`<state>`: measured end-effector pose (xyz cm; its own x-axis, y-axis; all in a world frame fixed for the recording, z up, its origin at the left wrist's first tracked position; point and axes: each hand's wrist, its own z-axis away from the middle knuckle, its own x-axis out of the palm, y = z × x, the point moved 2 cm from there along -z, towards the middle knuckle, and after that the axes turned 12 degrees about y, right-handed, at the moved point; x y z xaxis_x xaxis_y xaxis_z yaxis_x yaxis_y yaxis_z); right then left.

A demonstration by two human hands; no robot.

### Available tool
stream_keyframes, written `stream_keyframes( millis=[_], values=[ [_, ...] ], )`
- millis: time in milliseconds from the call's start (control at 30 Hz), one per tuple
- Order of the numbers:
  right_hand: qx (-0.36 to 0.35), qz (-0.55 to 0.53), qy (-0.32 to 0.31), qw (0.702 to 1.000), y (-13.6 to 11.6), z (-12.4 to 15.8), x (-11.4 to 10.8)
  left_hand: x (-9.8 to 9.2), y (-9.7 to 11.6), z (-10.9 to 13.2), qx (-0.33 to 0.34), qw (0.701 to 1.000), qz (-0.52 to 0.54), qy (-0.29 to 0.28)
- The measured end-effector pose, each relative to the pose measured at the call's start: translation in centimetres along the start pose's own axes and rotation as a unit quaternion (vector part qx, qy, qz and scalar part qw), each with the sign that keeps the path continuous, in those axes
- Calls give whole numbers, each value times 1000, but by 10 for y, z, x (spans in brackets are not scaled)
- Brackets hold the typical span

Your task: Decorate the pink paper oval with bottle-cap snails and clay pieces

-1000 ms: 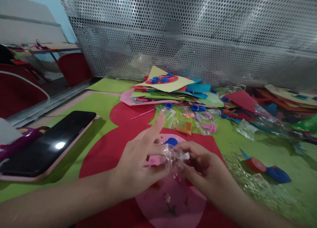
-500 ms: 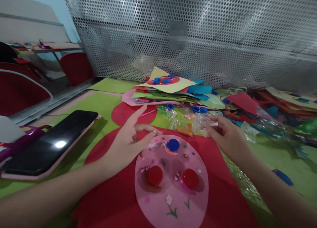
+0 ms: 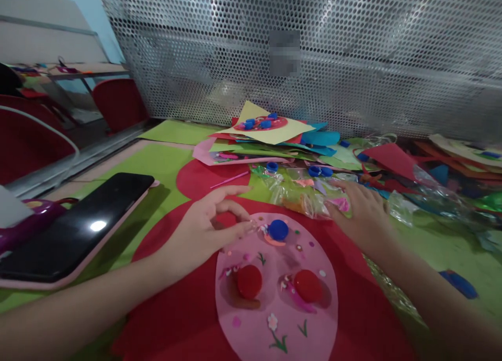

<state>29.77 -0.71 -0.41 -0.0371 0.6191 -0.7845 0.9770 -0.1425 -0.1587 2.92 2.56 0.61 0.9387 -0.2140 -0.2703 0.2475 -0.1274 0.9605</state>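
Observation:
My left hand (image 3: 214, 222) reaches over the upper left edge of a pink paper oval (image 3: 270, 288). Its thumb and a bent finger pinch together beside a blue cap (image 3: 278, 229) on the oval; anything between the tips is too small to name. My right hand (image 3: 363, 214) lies over clear plastic bags (image 3: 309, 206), thumb and fingers apart around a pink piece (image 3: 341, 204) in the plastic. Two red caps (image 3: 249, 281) with clay bodies, shaped like snails, sit on the oval among small flowers and green leaves. Red paper (image 3: 176, 308) lies beneath.
A phone (image 3: 78, 225) lies on the left. Behind the hands are a stack of coloured paper (image 3: 274, 136), blue rings (image 3: 319, 171) and a pink stick (image 3: 229, 180). A perforated metal panel (image 3: 235, 47) stands at the back. A blue piece (image 3: 458, 283) lies on the right.
My left hand has lowered slightly, its pinch now nearer the blue cap. My right hand has spread over the bags, where a pink piece now shows.

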Motion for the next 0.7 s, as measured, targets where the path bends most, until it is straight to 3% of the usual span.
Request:
stream_keyframes(
  millis=[100,333,700],
  values=[
    [-19,17,13,1000,-4,3,-5,-2,-3,-1,2,999,-29,21],
    [-92,-33,26,995,-18,15,-9,-9,-4,-8,77,988,-122,61],
    [-149,-44,0,988,-26,22,-6,-12,-9,-13,121,967,-221,26]
  ],
)
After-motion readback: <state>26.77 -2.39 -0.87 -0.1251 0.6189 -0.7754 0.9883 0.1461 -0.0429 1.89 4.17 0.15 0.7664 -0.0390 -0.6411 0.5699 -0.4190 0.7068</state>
